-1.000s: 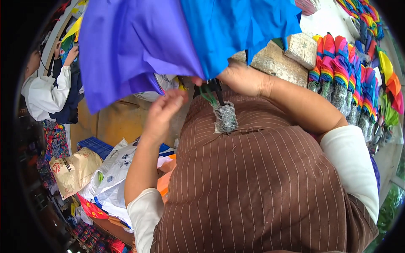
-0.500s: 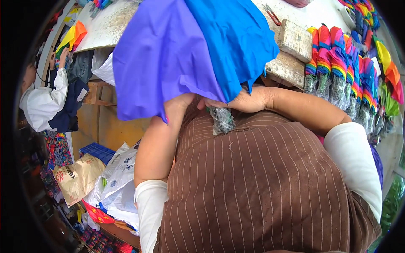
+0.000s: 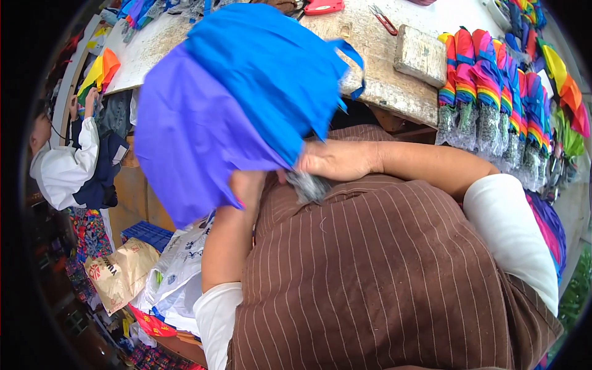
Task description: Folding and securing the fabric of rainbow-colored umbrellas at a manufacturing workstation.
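Observation:
In front of my apron I hold a partly folded umbrella (image 3: 246, 92) with loose purple and blue panels. Its handle end, wrapped in clear plastic (image 3: 306, 187), points toward me and is blurred. My right hand (image 3: 330, 160) is closed on the lower edge of the blue fabric beside the handle. Purple cloth covers most of my left hand (image 3: 246, 184); some of its fingertips show by the handle, around the umbrella's base. A blue strap (image 3: 353, 68) sticks out on the umbrella's right side.
Beyond the umbrella is a worn worktable (image 3: 382, 86) carrying a wooden block (image 3: 421, 57), red-handled snips (image 3: 383, 20) and a red tool (image 3: 324, 6). Folded rainbow umbrellas (image 3: 484, 86) line the right. Bags (image 3: 121, 274) lie low at left, where another person (image 3: 68, 157) handles colourful fabric.
The umbrella has swung left and turned, its blue panels now showing more. Both my hands have moved slightly left and down with it, and the strap has come into view.

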